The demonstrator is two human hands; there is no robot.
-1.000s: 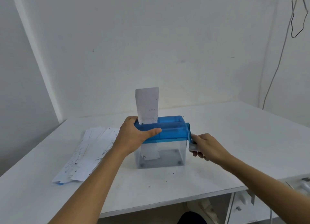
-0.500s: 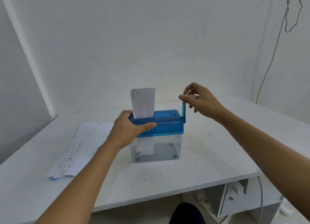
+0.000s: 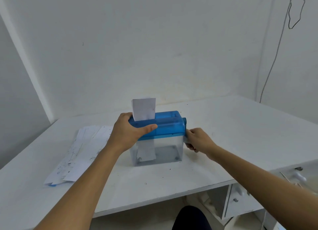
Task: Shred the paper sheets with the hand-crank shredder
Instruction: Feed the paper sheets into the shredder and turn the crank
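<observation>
One blue-topped, clear-binned shredder (image 3: 165, 126) holds one upright sheet (image 3: 144, 109). My left hand (image 3: 127, 133) grips its top, my right hand (image 3: 197, 140) the crank (image 3: 184, 123).

A small hand-crank shredder (image 3: 165, 126) with a translucent blue plastic top and a clear rectangular bin (image 3: 170, 149) stands upright in the middle of the scene. Its blue crank (image 3: 185, 128) on the right side points downward. A narrow white paper strip (image 3: 143, 110) stands upright in the slot at the top's left end, and its lower part hangs inside the bin. A fanned pile of white printed paper sheets (image 3: 80, 150) lies flat to the left of the shredder.
</observation>
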